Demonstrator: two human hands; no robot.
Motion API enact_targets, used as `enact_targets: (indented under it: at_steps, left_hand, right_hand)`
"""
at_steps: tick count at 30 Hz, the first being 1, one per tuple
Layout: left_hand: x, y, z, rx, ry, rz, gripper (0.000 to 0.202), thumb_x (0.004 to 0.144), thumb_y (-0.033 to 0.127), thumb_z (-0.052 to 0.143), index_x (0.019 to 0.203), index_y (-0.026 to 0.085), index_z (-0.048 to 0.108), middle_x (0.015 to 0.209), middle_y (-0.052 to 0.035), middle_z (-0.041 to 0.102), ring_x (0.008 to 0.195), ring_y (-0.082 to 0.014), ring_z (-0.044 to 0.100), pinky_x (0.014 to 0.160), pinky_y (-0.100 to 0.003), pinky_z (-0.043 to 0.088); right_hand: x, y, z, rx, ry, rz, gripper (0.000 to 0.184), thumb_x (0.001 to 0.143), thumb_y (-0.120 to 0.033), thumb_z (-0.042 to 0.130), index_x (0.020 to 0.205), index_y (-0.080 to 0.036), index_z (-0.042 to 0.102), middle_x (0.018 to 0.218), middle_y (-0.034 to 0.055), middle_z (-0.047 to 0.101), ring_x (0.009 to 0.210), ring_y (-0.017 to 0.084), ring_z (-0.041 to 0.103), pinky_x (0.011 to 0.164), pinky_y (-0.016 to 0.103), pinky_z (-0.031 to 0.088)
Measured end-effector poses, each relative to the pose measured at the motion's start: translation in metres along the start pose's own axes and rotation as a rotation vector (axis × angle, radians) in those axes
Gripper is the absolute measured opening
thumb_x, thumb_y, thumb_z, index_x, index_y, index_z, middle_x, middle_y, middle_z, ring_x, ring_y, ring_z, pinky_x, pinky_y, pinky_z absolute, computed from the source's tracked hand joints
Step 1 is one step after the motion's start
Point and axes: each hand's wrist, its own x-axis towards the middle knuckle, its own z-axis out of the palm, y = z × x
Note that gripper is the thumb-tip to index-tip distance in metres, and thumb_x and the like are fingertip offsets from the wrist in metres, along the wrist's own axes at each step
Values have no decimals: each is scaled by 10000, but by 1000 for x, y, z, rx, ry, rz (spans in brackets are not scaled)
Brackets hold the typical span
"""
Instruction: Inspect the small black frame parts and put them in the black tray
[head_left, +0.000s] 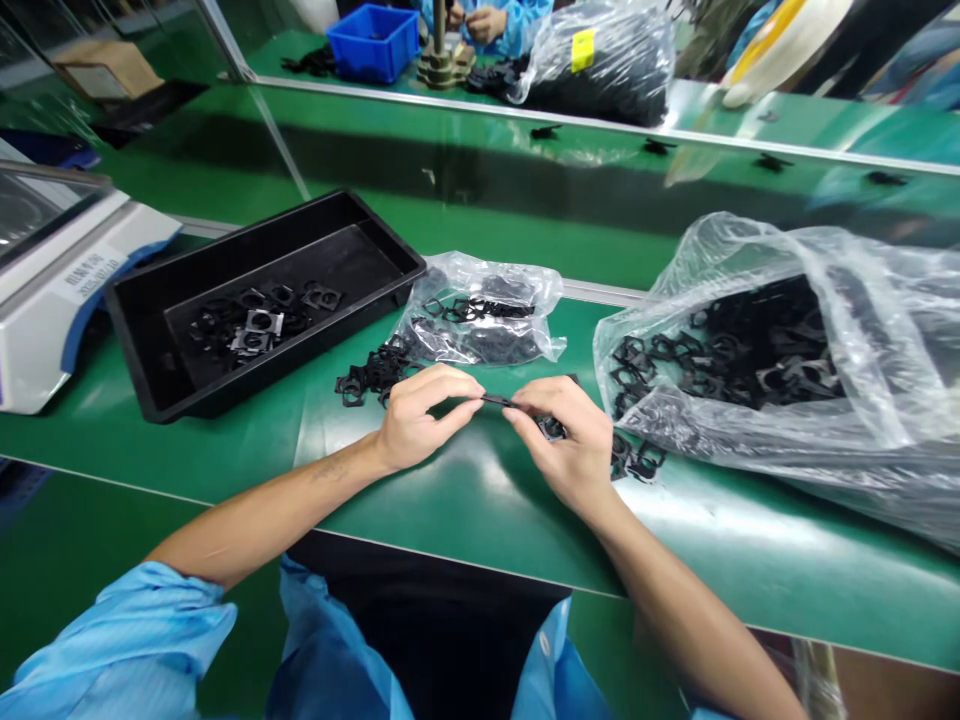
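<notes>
A thin black plastic part (496, 400), seen edge-on, is pinched at its left end by my left hand (427, 415) and at its right end by my right hand (568, 435). Both hands are closed on it just above the green table. Beyond my left hand lies a heap of black plastic frames (375, 372) with round openings. More loose black frames (637, 458) lie beside and partly behind my right hand. A small clear bag (480, 335) of black parts rests behind the held piece.
A black tray (352, 215) holding several frames stands at the left, next to a white and blue device (67, 290). A large clear bag (757, 350) of black frames fills the right. Across the conveyor are a blue bin (373, 45) and a co-worker's hands (486, 24).
</notes>
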Motion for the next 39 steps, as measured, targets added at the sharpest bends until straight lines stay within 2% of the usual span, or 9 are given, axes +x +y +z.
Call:
enact_targets:
  at_steps: [13,19,22,25,28,31,34,37,39]
  left_hand:
    - [1,1,-2,5,-37,8,39,892,145,669,879,176,650,842,-37,727,799,-143,691,761,-286,558]
    - [0,5,-1,13,-65,0,67,900,148,636,847,181,611,794,-23,690,757,-137,654,742,-279,539]
    - [-2,3,0,-7,-53,-66,54,909,173,638,861,178,615,781,-15,682,727,-125,644,712,-257,531]
    - [-3,0,0,-48,-51,-113,51,933,161,604,948,168,653,831,-28,704,744,-120,660,723,-248,538]
    - [-2,-2,0,-73,-93,-50,142,929,110,577,996,176,684,903,-47,718,836,-137,680,793,-278,549]
    - [-1,-3,-1,-43,-85,-9,139,894,109,628,971,192,709,915,-45,701,861,-145,672,800,-292,551]
    - [0,-3,-2,-17,-55,-22,110,883,126,658,938,198,721,902,-43,697,858,-149,672,798,-299,555]
    - [1,-4,-3,-24,-41,-47,78,887,148,669,926,188,724,879,-47,721,848,-154,681,797,-302,556]
    - [2,-4,-3,-23,-36,-70,61,893,171,673,915,186,727,853,-43,731,807,-149,680,769,-295,554]
  right_hand:
    - [-5,3,3,-114,-38,-57,96,921,-155,642,876,-236,616,833,50,701,803,207,677,735,356,559]
    - [-8,2,6,-84,-60,16,91,934,-165,594,874,-231,580,845,56,669,809,195,655,745,343,551]
    - [-5,2,6,86,-81,202,95,915,-220,632,841,-223,573,816,36,643,757,171,639,718,316,547]
    - [0,3,5,394,-134,517,210,865,-354,719,812,-212,573,716,-6,618,639,138,628,647,278,543]
    - [4,6,2,653,-189,772,372,743,-469,828,768,-199,573,612,-38,603,542,119,615,597,257,541]
    - [6,8,2,755,-218,895,433,693,-523,853,756,-193,580,591,-40,606,499,114,604,567,259,545]
    - [5,7,3,649,-163,807,403,759,-548,797,788,-192,610,647,-21,626,557,125,632,599,268,567]
    - [3,4,3,424,-77,543,332,800,-499,780,910,-208,661,877,35,689,769,165,683,717,301,596]
    - [1,1,2,300,-89,377,286,806,-429,792,970,-224,680,978,58,698,867,196,683,787,342,598]
